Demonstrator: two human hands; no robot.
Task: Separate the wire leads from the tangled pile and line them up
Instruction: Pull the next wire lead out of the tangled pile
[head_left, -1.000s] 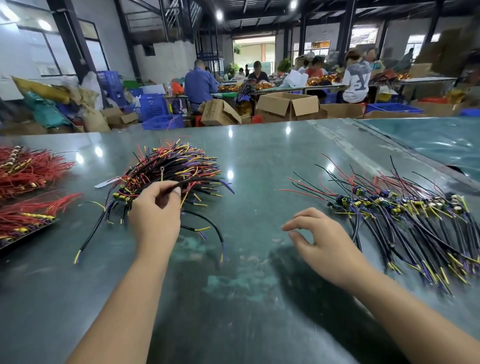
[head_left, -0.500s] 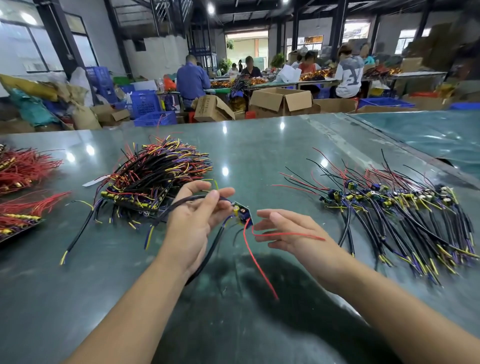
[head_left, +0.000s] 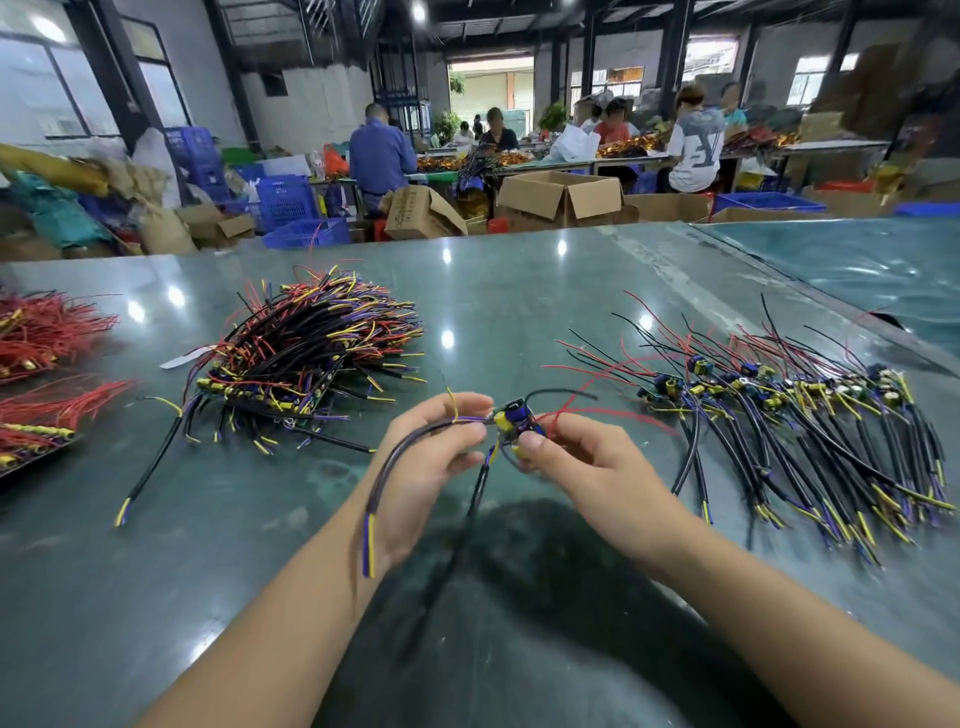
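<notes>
Wire leads sit in two groups on the green worktop (head_left: 519, 291): a tangled pile (head_left: 311, 353) to the left and a fanned-out row (head_left: 789, 415) to the right, with one lead (head_left: 511, 421) lifted between them. The left hand (head_left: 431, 457) has its fingers curled round that lead's black cable, whose yellow and purple tips hang down over the wrist. The right hand (head_left: 582, 462) pinches the small board with its yellow and blue parts between thumb and fingers, and a thin red wire loops out just past it. Both hands are closed on the same piece, held above the worktop and apart from either group.

The step in hand looks like freeing and straightening a single lead. Next it probably needs carrying to the right and laying down beside the near end of the row, board level with the other boards and cable running the same way, without dragging loose wires along.
</notes>
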